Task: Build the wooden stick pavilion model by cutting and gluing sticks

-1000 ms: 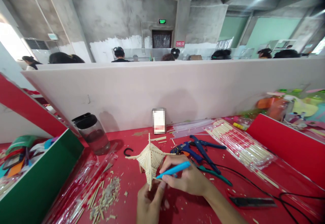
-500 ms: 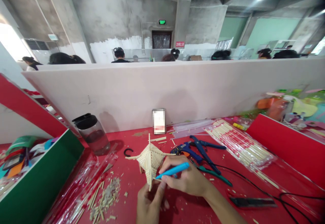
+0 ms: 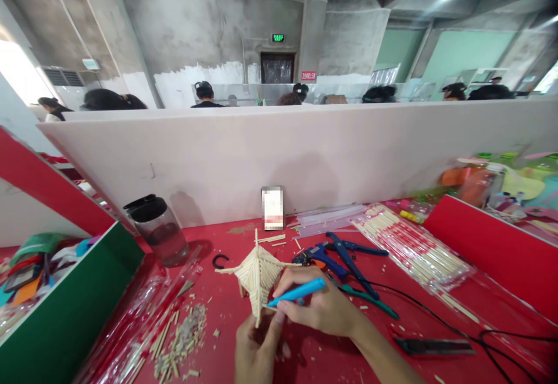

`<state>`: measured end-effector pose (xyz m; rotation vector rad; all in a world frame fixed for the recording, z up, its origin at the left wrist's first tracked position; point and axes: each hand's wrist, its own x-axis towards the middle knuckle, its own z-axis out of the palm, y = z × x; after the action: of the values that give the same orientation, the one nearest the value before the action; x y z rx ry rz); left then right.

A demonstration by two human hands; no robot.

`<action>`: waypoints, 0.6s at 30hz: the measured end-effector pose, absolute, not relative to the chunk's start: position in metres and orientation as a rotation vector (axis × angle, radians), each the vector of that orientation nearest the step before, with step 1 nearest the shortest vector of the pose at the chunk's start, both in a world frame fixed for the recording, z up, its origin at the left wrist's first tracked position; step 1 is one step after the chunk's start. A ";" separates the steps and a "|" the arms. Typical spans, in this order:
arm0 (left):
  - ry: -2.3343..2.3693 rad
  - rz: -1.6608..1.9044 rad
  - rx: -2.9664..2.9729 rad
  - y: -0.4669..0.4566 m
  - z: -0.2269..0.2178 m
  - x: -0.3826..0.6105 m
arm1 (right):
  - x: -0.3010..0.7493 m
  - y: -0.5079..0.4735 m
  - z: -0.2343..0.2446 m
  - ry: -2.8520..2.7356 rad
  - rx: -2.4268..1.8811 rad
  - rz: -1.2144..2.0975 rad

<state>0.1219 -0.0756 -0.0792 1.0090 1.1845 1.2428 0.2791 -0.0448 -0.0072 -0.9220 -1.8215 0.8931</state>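
A small pavilion-like model (image 3: 258, 273) of pale wooden sticks, with a ribbed roof and pointed corners, stands on the red table. My left hand (image 3: 257, 346) is closed at its front corner, thumb and fingers pinching a thin wooden stick (image 3: 272, 308) by the roof edge; part of the grip is hidden. From the right, my right hand (image 3: 326, 308) grips a blue pen (image 3: 300, 292), its tip down at the stick beside the roof. A black hook-shaped piece (image 3: 220, 262) lies left of the model.
Blue-handled pliers (image 3: 344, 259), a glue gun-like tool with a black cable (image 3: 418, 300), and a dark cutter (image 3: 436, 347) lie right. Bagged sticks (image 3: 410, 244) are behind them. Left are stick offcuts (image 3: 185, 337) and a lidded jar (image 3: 161, 236). A phone (image 3: 273, 208) leans on the white partition (image 3: 218, 157).
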 end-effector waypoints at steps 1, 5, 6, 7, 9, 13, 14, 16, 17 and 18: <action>1.184 1.244 1.005 -0.076 -0.080 0.122 | 0.279 -0.045 -0.007 -1.815 -0.930 0.897; 1.181 1.242 1.003 -0.075 -0.082 0.121 | 0.279 -0.043 -0.008 -1.827 -0.920 0.901; 1.181 1.239 1.008 -0.075 -0.082 0.121 | 0.279 -0.043 -0.009 -1.833 -0.914 0.901; 1.181 1.236 1.014 -0.075 -0.082 0.121 | 0.279 -0.043 -0.009 -1.835 -0.911 0.901; 1.179 1.234 1.021 -0.075 -0.082 0.121 | 0.279 -0.044 -0.009 -1.826 -0.916 0.898; 1.167 1.236 1.003 -0.075 -0.081 0.121 | 0.279 -0.045 -0.009 -1.816 -0.927 0.897; 1.165 1.235 1.000 -0.075 -0.081 0.121 | 0.279 -0.045 -0.009 -1.823 -0.926 0.899; 1.166 1.237 1.000 -0.075 -0.080 0.121 | 0.279 -0.044 -0.009 -1.836 -0.926 0.899; 1.168 1.241 1.001 -0.075 -0.080 0.121 | 0.279 -0.044 -0.009 -1.838 -0.925 0.897; 1.170 1.246 1.002 -0.075 -0.080 0.121 | 0.280 -0.044 -0.009 -1.835 -0.923 0.892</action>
<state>0.1214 -0.0748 -0.0796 1.0021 1.1702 1.2465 0.2796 -0.0436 -0.0093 -0.9233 -1.8346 0.8923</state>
